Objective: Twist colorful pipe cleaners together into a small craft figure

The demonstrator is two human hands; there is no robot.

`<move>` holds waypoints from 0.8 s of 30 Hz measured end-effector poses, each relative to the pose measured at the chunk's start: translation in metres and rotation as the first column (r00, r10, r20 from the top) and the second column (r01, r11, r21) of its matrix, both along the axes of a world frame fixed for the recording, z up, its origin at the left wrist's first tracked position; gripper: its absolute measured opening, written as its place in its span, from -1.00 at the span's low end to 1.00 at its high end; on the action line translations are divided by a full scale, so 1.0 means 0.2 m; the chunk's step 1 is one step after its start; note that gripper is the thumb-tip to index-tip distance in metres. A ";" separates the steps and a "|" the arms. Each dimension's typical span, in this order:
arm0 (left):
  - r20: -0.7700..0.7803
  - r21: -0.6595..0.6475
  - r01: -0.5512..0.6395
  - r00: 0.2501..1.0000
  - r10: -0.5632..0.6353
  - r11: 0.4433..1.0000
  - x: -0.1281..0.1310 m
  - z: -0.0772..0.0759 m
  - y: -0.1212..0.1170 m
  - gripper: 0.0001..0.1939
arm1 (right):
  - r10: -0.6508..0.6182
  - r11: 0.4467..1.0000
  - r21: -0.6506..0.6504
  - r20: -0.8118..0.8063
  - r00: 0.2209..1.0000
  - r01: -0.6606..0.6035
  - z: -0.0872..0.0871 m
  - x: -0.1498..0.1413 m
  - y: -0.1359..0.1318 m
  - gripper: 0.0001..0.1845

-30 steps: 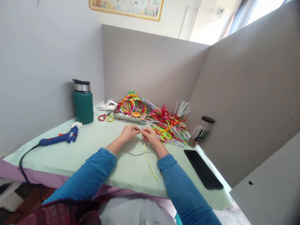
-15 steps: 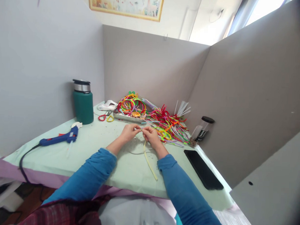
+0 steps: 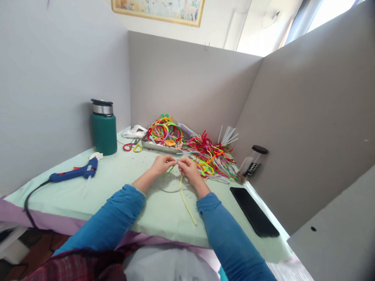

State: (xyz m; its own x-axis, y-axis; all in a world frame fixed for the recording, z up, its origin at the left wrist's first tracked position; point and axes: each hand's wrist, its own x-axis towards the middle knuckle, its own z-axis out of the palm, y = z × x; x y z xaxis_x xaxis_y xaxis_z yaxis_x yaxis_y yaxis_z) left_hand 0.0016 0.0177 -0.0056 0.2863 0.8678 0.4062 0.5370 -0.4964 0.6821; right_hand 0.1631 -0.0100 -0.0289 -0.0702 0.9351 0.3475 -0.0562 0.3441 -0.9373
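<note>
Grey partitions (image 3: 189,75) wall in a table (image 3: 160,213) under a pale green cloth, and at its far side sits a metal tray (image 3: 161,147) heaped with coloured loops. Nearer the person than the tray, the left hand (image 3: 162,165) and right hand (image 3: 188,169) meet fingertip to fingertip, both pinched.

One thing is new since the earlier pictures: a green piece (image 3: 171,169) now pokes out below the fingertips, where none showed a moment ago, while both hands keep nearly the same place. That suggests the fingers are turning or bending it rather than carrying it anywhere. It lies just in front of the tray, hanging from where the fingertips meet, its visible end slanting toward the left hand. Both pinches appear to be on it, though the gripped part is too small and covered to make out fully.

Closer to the person than the tray, below the right hand, a pale yellow strip (image 3: 188,204) lies on the cloth, crossing a thin grey strand (image 3: 170,192). A tangled pile (image 3: 211,153) of bright stems spreads right of the tray; a red loop (image 3: 127,147) and a glue gun (image 3: 75,173) lie left of it.
</note>
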 end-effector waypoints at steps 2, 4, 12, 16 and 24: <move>0.006 -0.029 -0.002 1.000 0.002 1.000 0.00 -0.01 0.01 -0.72 | 0.006 1.000 -0.007 0.007 1.000 -0.006 0.00 0.00 0.00 -0.74; 0.013 -0.069 0.001 1.000 0.000 0.998 0.00 -0.03 0.03 -0.70 | 0.006 1.000 -0.020 0.022 1.000 -0.006 -0.01 0.00 0.01 -0.74; 0.059 -0.233 0.052 0.997 -0.039 0.971 -0.02 -0.05 0.04 -0.62 | 0.020 0.999 -0.030 0.056 0.998 -0.018 -0.01 0.00 0.01 -0.76; 0.125 -0.329 0.093 0.991 -0.054 0.940 -0.02 -0.05 0.03 -0.63 | 0.038 0.999 -0.028 0.055 0.998 -0.037 -0.01 0.00 0.01 -0.77; 0.287 -0.432 0.220 0.953 -0.098 0.875 -0.01 -0.02 -0.02 -0.63 | 0.048 0.999 -0.022 0.074 0.996 -0.046 -0.01 0.01 0.01 -0.74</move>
